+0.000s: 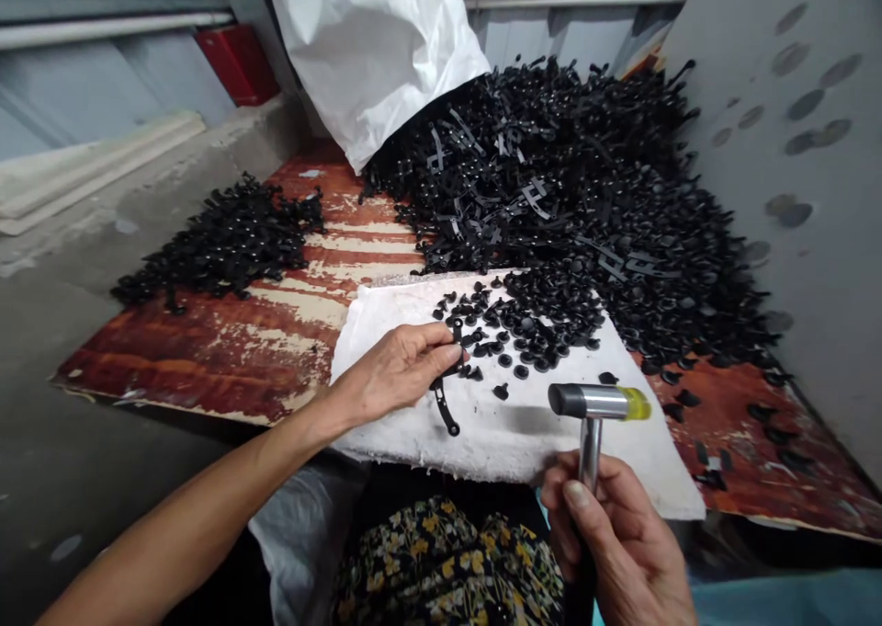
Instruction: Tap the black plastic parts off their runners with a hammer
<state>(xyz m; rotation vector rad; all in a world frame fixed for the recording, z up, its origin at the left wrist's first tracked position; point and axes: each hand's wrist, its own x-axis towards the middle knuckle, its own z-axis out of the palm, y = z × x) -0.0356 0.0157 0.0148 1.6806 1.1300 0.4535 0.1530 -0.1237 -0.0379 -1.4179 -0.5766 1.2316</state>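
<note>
We are pinching black plastic strip (446, 407) between fingers and thumb of nearly closed left hand (392, 378), above white cloth pad (496, 442). Right hand (606, 525) is wrapping firmly around handle of yellow-tipped mallet (599, 402), head just beside loose black plastic clips (510, 341). Large heap of black moulded parts (551, 185) is lying behind, on red-stained plywood board (207, 355), against white sack (365, 47).

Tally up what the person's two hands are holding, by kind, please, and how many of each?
Black plastic strip in the left hand: 1
Mallet in the right hand: 1
Total held: 2
Loose black plastic pieces on the white cloth, not held: too many to count
</note>
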